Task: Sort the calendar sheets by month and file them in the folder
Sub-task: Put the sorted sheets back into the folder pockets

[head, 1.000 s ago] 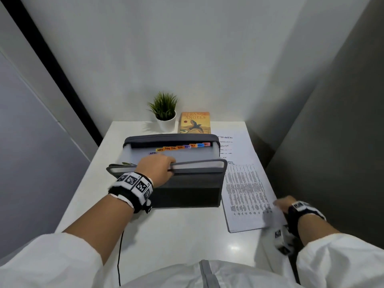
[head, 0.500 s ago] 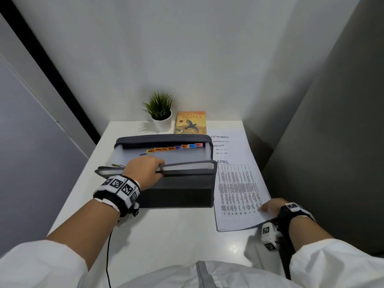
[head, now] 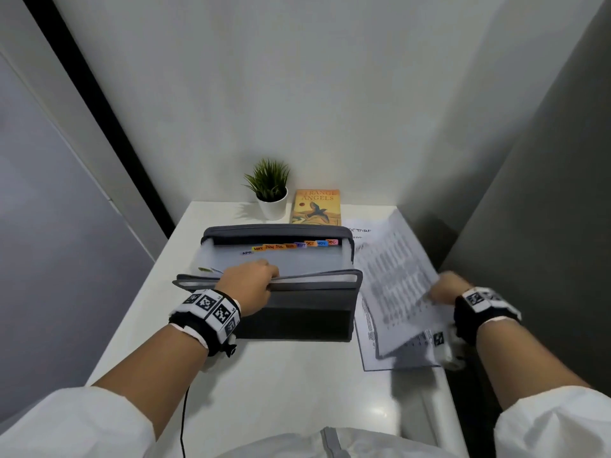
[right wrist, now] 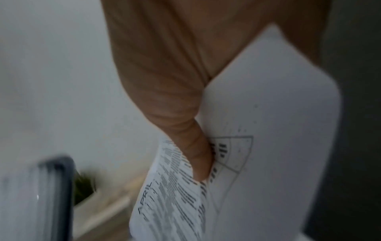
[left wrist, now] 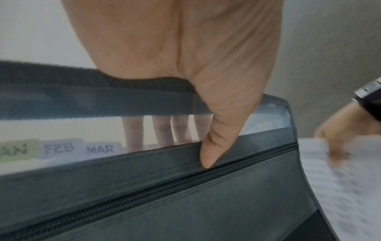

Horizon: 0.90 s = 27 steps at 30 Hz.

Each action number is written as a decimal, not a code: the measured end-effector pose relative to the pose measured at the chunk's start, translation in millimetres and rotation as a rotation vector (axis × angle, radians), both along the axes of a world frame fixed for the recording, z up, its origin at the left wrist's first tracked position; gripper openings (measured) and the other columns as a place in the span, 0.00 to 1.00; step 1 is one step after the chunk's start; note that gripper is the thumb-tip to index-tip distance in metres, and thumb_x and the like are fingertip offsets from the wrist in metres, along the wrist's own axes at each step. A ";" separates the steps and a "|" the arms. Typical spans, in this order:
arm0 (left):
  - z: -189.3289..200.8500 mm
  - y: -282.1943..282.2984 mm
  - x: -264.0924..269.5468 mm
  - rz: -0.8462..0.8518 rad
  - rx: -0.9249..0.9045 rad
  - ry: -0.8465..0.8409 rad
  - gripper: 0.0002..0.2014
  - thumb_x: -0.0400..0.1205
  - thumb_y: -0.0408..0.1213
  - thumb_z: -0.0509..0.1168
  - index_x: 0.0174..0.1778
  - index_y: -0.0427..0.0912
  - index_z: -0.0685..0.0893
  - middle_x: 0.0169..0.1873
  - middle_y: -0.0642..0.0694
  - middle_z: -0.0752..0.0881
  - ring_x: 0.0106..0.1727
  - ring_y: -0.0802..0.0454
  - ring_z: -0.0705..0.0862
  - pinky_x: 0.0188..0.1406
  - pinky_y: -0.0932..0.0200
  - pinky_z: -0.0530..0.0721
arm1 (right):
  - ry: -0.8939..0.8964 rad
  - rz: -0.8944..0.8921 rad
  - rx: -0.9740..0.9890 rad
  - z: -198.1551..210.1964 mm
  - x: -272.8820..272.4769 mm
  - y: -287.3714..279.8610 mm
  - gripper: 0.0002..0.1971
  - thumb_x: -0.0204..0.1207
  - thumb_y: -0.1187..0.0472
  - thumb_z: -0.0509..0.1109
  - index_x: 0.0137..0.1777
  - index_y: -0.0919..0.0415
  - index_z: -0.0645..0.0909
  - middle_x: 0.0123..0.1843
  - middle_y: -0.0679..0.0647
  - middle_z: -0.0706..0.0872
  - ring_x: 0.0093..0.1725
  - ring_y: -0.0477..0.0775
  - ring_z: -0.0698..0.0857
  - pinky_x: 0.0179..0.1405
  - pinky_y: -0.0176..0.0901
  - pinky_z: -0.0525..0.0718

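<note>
Thin printed sheet [head: 393,279], ribbed grey folder [head: 297,312]

**Where everything sits on the desk**

I see the folder [head: 281,292] standing open at the middle of the table [head: 264,385]. Behind it, against the wall, a potted plant [head: 269,190] stands left of a book [head: 315,207], the two just beside each other. To the folder's right lies a stack of sheets [head: 367,335]. My left hand [head: 249,285] is on the folder's near rim, fingers inside behind the front dividers. My right hand [head: 444,289] holds one sheet [head: 396,276] lifted above the stack, right of the folder.
</note>
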<state>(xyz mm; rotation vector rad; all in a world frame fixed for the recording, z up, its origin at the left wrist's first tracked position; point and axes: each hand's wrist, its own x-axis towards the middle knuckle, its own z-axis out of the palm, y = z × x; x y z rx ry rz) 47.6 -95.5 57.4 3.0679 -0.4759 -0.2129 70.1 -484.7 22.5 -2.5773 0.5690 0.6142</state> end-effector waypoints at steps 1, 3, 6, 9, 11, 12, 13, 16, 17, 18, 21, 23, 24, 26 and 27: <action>0.5 0.3 -0.2 -0.006 -0.008 0.022 0.14 0.79 0.37 0.64 0.60 0.53 0.80 0.54 0.51 0.80 0.52 0.46 0.82 0.42 0.54 0.77 | -0.104 -0.018 0.021 20.0 8.7 -1.2 0.12 0.74 0.65 0.72 0.55 0.70 0.84 0.47 0.62 0.86 0.45 0.60 0.84 0.42 0.43 0.77; 2.9 0.8 -1.1 -0.009 -0.015 0.053 0.18 0.78 0.34 0.63 0.63 0.52 0.78 0.55 0.49 0.79 0.54 0.45 0.81 0.46 0.50 0.81 | -0.340 -0.038 0.093 59.7 18.8 -0.6 0.07 0.75 0.65 0.72 0.49 0.68 0.85 0.39 0.60 0.85 0.36 0.56 0.82 0.39 0.42 0.75; 5.3 1.7 -1.1 -0.012 -0.014 0.078 0.21 0.78 0.31 0.61 0.67 0.52 0.76 0.57 0.48 0.80 0.58 0.43 0.81 0.51 0.46 0.83 | -0.707 -0.065 0.255 108.0 29.3 20.8 0.05 0.76 0.62 0.72 0.44 0.64 0.85 0.39 0.59 0.86 0.36 0.54 0.81 0.36 0.41 0.75; 5.7 2.6 -0.6 -0.032 -0.026 0.082 0.23 0.78 0.30 0.60 0.69 0.53 0.76 0.60 0.48 0.82 0.60 0.43 0.81 0.53 0.45 0.82 | -0.810 -0.007 0.496 135.3 33.2 63.4 0.06 0.77 0.59 0.73 0.43 0.63 0.86 0.39 0.54 0.88 0.37 0.49 0.84 0.42 0.41 0.81; 5.3 2.8 -0.1 -0.043 -0.051 0.081 0.24 0.78 0.29 0.60 0.68 0.54 0.77 0.60 0.48 0.83 0.60 0.43 0.82 0.52 0.47 0.82 | -0.765 0.115 0.567 140.7 34.7 94.7 0.04 0.77 0.57 0.73 0.45 0.58 0.86 0.39 0.48 0.89 0.34 0.40 0.84 0.36 0.31 0.82; 5.2 3.1 -0.1 -0.050 -0.051 0.081 0.23 0.78 0.29 0.60 0.68 0.54 0.77 0.60 0.47 0.84 0.60 0.42 0.82 0.51 0.48 0.81 | -0.729 0.183 0.565 140.1 36.3 109.3 0.03 0.77 0.56 0.73 0.46 0.55 0.85 0.39 0.46 0.89 0.34 0.38 0.85 0.35 0.30 0.81; 5.3 4.3 -1.1 -0.058 -0.043 0.080 0.23 0.78 0.29 0.60 0.68 0.53 0.77 0.60 0.46 0.84 0.59 0.42 0.82 0.49 0.50 0.80 | -0.689 0.244 0.545 138.3 38.1 123.2 0.03 0.77 0.54 0.73 0.46 0.53 0.85 0.39 0.45 0.89 0.34 0.39 0.85 0.35 0.32 0.81; 5.8 5.7 -3.1 -0.081 -0.042 0.086 0.23 0.78 0.29 0.60 0.68 0.51 0.77 0.59 0.44 0.85 0.60 0.41 0.82 0.48 0.50 0.80 | -0.563 0.395 0.446 130.4 46.1 151.0 0.04 0.77 0.51 0.73 0.42 0.48 0.83 0.32 0.38 0.88 0.29 0.35 0.84 0.28 0.31 0.79; 6.3 5.9 -3.9 -0.092 -0.047 0.088 0.23 0.78 0.28 0.60 0.69 0.50 0.77 0.60 0.44 0.84 0.60 0.41 0.82 0.50 0.49 0.81 | -0.522 0.458 0.407 128.7 48.7 156.9 0.05 0.77 0.51 0.72 0.40 0.46 0.82 0.29 0.35 0.87 0.27 0.33 0.84 0.25 0.27 0.78; 7.1 6.6 -5.2 -0.105 -0.049 0.087 0.24 0.78 0.27 0.60 0.69 0.49 0.77 0.60 0.43 0.84 0.59 0.40 0.82 0.52 0.48 0.83 | -0.489 0.521 0.355 127.8 51.2 162.2 0.06 0.77 0.52 0.72 0.39 0.43 0.81 0.28 0.33 0.87 0.27 0.32 0.83 0.23 0.25 0.76; 8.0 8.0 -8.8 -0.127 -0.045 0.084 0.22 0.77 0.25 0.60 0.67 0.46 0.77 0.60 0.43 0.82 0.58 0.40 0.83 0.54 0.44 0.84 | -0.422 0.631 0.152 128.9 58.4 170.8 0.11 0.78 0.55 0.71 0.37 0.40 0.78 0.31 0.36 0.85 0.33 0.37 0.83 0.29 0.29 0.74; 7.6 8.8 -10.3 -0.129 -0.051 0.092 0.21 0.77 0.24 0.59 0.66 0.44 0.77 0.58 0.42 0.82 0.56 0.39 0.83 0.53 0.43 0.85 | -0.388 0.664 0.018 130.8 62.3 172.9 0.10 0.78 0.57 0.70 0.38 0.42 0.77 0.33 0.36 0.82 0.37 0.43 0.82 0.34 0.34 0.73; 8.1 9.2 -10.2 -0.129 -0.052 0.095 0.21 0.78 0.24 0.59 0.66 0.43 0.77 0.57 0.41 0.82 0.55 0.39 0.83 0.52 0.42 0.85 | -0.371 0.678 -0.043 131.8 63.7 174.0 0.08 0.78 0.58 0.70 0.39 0.44 0.78 0.35 0.40 0.82 0.39 0.48 0.82 0.37 0.36 0.73; 9.0 11.7 -10.2 -0.123 -0.062 0.108 0.17 0.78 0.25 0.59 0.63 0.39 0.75 0.53 0.39 0.81 0.53 0.38 0.82 0.48 0.44 0.84 | -0.353 0.707 -0.134 134.4 64.9 177.3 0.04 0.78 0.58 0.69 0.43 0.47 0.79 0.38 0.47 0.83 0.42 0.54 0.81 0.40 0.39 0.72; 9.7 13.3 -9.9 -0.109 -0.074 0.116 0.13 0.78 0.27 0.59 0.59 0.38 0.75 0.50 0.39 0.80 0.52 0.38 0.81 0.44 0.46 0.82 | -0.350 0.712 -0.163 135.7 64.9 178.8 0.03 0.78 0.58 0.68 0.45 0.49 0.80 0.39 0.48 0.82 0.42 0.55 0.81 0.41 0.40 0.72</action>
